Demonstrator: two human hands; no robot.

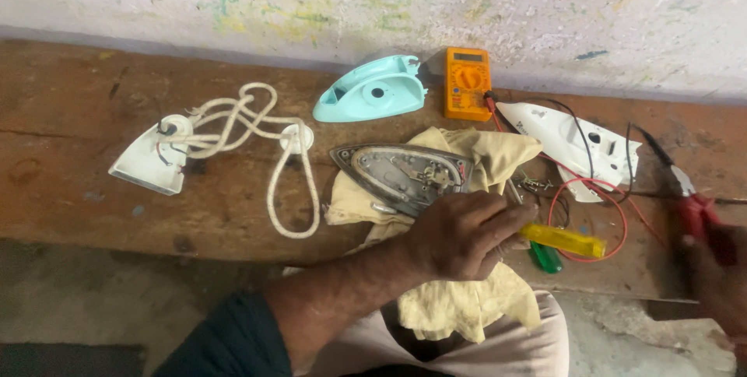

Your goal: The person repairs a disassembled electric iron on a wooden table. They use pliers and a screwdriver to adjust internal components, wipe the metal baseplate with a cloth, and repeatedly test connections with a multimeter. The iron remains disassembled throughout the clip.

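left hand (465,235): fingers tight on yellow plastic screwdriver (562,240) | right hand (720,280): fingers wrapped round red-handled pliers (695,204) | grey metal iron base (405,175): bare, covers off

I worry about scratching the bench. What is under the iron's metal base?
A yellow cloth lies under the metal base; the bench beneath it is covered.

Dim, soft, even light; faint shadows; no glare; right hand (712,268) blurred at frame edge; centre fairly sharp.
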